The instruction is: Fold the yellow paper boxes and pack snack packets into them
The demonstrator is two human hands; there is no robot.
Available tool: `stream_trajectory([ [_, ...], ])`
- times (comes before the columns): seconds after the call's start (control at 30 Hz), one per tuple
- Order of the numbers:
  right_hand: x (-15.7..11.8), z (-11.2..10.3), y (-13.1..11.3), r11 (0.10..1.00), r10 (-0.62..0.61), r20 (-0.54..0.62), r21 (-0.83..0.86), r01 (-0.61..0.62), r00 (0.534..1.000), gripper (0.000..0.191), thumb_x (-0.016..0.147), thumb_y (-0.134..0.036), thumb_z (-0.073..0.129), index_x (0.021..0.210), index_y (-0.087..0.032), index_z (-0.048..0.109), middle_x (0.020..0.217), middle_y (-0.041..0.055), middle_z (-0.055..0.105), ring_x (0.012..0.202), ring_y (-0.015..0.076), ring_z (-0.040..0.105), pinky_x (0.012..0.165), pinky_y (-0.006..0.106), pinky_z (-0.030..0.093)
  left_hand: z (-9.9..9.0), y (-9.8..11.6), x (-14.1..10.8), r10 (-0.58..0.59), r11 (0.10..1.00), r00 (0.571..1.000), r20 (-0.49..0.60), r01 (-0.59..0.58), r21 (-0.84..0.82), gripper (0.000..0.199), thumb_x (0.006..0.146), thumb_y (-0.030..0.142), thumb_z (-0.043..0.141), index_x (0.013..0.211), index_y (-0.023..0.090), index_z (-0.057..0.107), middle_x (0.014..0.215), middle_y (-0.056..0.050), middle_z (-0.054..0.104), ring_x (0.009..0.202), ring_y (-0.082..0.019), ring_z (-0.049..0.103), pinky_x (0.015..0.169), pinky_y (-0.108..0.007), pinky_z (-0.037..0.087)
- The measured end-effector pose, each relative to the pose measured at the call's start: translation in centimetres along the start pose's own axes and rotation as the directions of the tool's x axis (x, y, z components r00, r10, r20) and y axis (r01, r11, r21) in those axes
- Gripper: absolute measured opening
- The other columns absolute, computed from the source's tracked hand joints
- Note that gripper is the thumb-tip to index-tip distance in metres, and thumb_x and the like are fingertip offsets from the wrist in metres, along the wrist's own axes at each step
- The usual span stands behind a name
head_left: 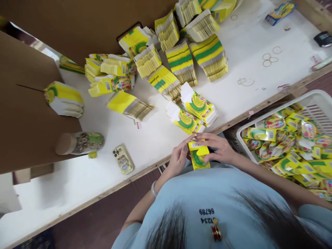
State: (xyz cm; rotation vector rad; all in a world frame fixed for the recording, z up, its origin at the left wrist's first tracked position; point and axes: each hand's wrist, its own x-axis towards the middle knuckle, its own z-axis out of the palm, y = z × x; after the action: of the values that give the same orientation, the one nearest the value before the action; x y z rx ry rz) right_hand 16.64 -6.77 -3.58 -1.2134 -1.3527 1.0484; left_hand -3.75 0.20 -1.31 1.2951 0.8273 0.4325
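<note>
A small yellow and green crayon box (pixel 199 159) is held upright against my body, at the table's front edge. My left hand (pixel 178 157) grips its left side, with the fingertips at the top. From the right, my right hand (pixel 218 148) holds it too, fingers across the top flap and thumb near the front. A barcode shows on the upper flap. Just beyond my hands lie two fanned stacks of flat crayon boxes (pixel 199 105) with white ends.
Bundles of folded cartons (pixel 181 62) cover the table's far middle. A phone (pixel 123 159) and a lidded jar (pixel 88 142) lie to the left. On the right stands a white basket (pixel 242 129) full of boxes. Rubber bands (pixel 269 59) and a blue box (pixel 280 13) lie farther right.
</note>
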Motion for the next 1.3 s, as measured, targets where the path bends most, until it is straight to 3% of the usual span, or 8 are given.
stream_trajectory([
  [0.23, 0.3, 0.7, -2.3, 0.855, 0.391, 0.178, 0.292, -0.428, 0.903, 0.047, 0.088, -0.031, 0.070, 0.132, -0.022, 0.057, 0.113, 0.0073, 0.074, 0.093, 0.0188, 0.075, 0.084, 0.035, 0.063, -0.2, 0.6, 0.2, -0.014, 0.990, 0.997, -0.073, 0.024, 0.136, 0.058, 0.096, 0.055, 0.061, 0.140, 0.018, 0.066, 0.100, -0.009, 0.080, 0.099, -0.022, 0.073, 0.089, -0.034, 0.060],
  [0.63, 1.1, -0.8, -3.1, 0.775, 0.427, 0.287, 0.371, -0.511, 0.857, 0.050, 0.083, -0.028, 0.075, 0.131, -0.021, 0.062, 0.120, 0.0071, 0.073, 0.091, 0.0155, 0.074, 0.081, 0.029, 0.062, -0.7, 0.0, -0.3, 0.047, 0.977, 0.999, -0.010, -0.044, 0.208, 0.057, 0.102, 0.052, 0.050, 0.148, 0.020, 0.058, 0.148, -0.012, 0.064, 0.133, -0.025, 0.064, 0.113, -0.038, 0.051],
  [0.8, 0.9, -1.0, -2.4, 0.688, 0.461, 0.386, 0.413, -0.597, 0.799, 0.049, 0.089, -0.049, 0.072, 0.131, -0.023, 0.068, 0.120, 0.0069, 0.077, 0.098, 0.0199, 0.075, 0.074, 0.031, 0.065, -1.4, 0.8, 0.2, 0.072, 0.941, 0.980, 0.187, -0.129, 0.314, 0.053, 0.108, 0.046, 0.037, 0.153, 0.022, 0.051, 0.141, -0.011, 0.068, 0.117, -0.022, 0.070, 0.103, -0.036, 0.055],
  [0.93, -0.3, -4.0, -2.5, 0.811, 0.511, 0.072, 0.288, -0.508, 0.857, 0.052, 0.086, -0.062, 0.070, 0.121, -0.023, 0.074, 0.116, 0.0090, 0.078, 0.096, 0.0243, 0.076, 0.076, 0.038, 0.066, -4.1, 1.7, 4.8, 0.308, 0.780, 0.949, 0.063, -0.290, 0.554, 0.043, 0.104, 0.048, 0.046, 0.133, 0.021, 0.063, 0.115, -0.012, 0.072, 0.105, -0.023, 0.066, 0.089, -0.035, 0.055],
  [1.03, -3.9, -10.8, -2.4, 0.826, 0.517, -0.192, -0.145, -0.545, 0.834, 0.051, 0.093, -0.064, 0.057, 0.122, -0.026, 0.073, 0.118, 0.0136, 0.076, 0.100, 0.0302, 0.075, 0.089, 0.051, 0.062, -7.6, 1.8, 10.6, 0.521, 0.644, 0.802, -0.293, -0.144, 0.751, 0.049, 0.091, 0.049, 0.071, 0.128, 0.019, 0.058, 0.116, -0.012, 0.065, 0.111, -0.026, 0.060, 0.092, -0.038, 0.050],
  [1.1, -7.1, -15.9, -2.1, 0.511, 0.559, -0.372, -0.549, -0.661, 0.741, 0.044, 0.096, -0.059, 0.052, 0.114, -0.026, 0.076, 0.104, 0.0187, 0.076, 0.087, 0.0367, 0.075, 0.084, 0.064, 0.058, -9.7, 1.7, 14.0, 0.508, 0.638, 0.764, -0.398, -0.023, 0.770, 0.061, 0.073, 0.043, 0.089, 0.120, 0.019, 0.058, 0.108, -0.009, 0.063, 0.104, -0.025, 0.060, 0.092, -0.039, 0.048],
  [1.2, -10.7, -20.0, -1.9, 0.057, 0.428, -0.612, -0.716, -0.695, 0.665, 0.051, 0.091, -0.062, 0.062, 0.124, -0.025, 0.071, 0.097, 0.0236, 0.073, 0.093, 0.0497, 0.073, 0.080, 0.075, 0.054, -11.4, 1.6, 17.0, 0.305, 0.710, 0.877, -0.371, 0.051, 0.702, 0.034, 0.075, 0.029, 0.088, 0.092, 0.019, 0.060, 0.074, 0.003, 0.055, 0.072, -0.016, 0.054, 0.072, -0.031, 0.044],
  [1.3, -9.3, -18.3, -2.3, 0.086, 0.217, -0.603, -0.771, -0.631, 0.767, 0.061, 0.096, -0.063, 0.052, 0.143, -0.023, 0.057, 0.112, 0.0279, 0.071, 0.111, 0.0527, 0.068, 0.086, 0.074, 0.053, -11.6, 2.2, 17.3, 0.358, 0.731, 0.888, -0.288, -0.075, 0.678, 0.028, 0.083, 0.027, 0.081, 0.070, 0.020, 0.056, 0.065, 0.004, 0.050, 0.065, -0.013, 0.048, 0.065, -0.029, 0.040],
])
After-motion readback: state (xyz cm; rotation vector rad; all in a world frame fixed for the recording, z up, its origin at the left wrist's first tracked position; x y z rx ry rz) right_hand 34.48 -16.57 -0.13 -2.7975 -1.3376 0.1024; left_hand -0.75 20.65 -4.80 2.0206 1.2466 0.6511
